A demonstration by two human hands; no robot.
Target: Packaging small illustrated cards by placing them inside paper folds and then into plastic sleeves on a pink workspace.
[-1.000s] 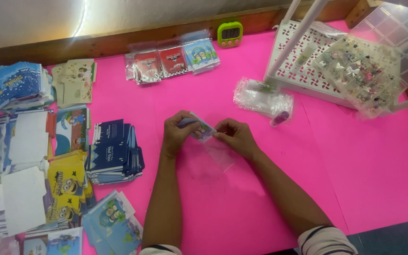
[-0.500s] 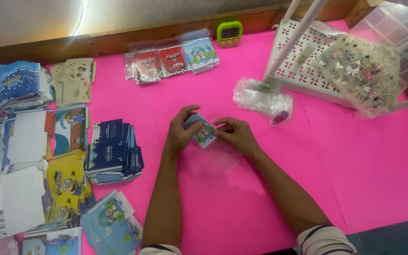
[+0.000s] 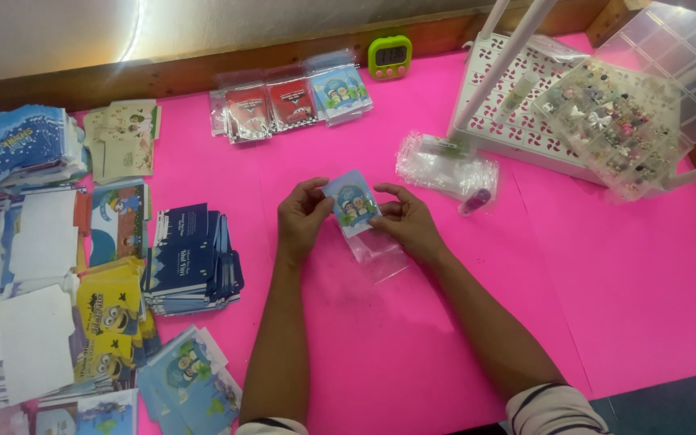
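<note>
Left hand [image 3: 301, 217] and right hand [image 3: 408, 223] pinch one small blue card [image 3: 351, 200] at table centre, half inside clear sleeve [image 3: 374, 246]. Three packed cards [image 3: 296, 103] at 12 o'clock; one green timer [image 3: 390, 55] at 1 o'clock.

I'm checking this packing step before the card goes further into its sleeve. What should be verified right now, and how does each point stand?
1. Left hand grips the small blue card: ok.
2. Right hand on the card's other edge: ok.
3. Clear sleeve lies below the card: ok.
4. Sleeve mouth open: cannot tell.
5. Card fully inside the sleeve: not ok, most of it shows above.
6. Bare pink table beside the hands: ok.
</note>
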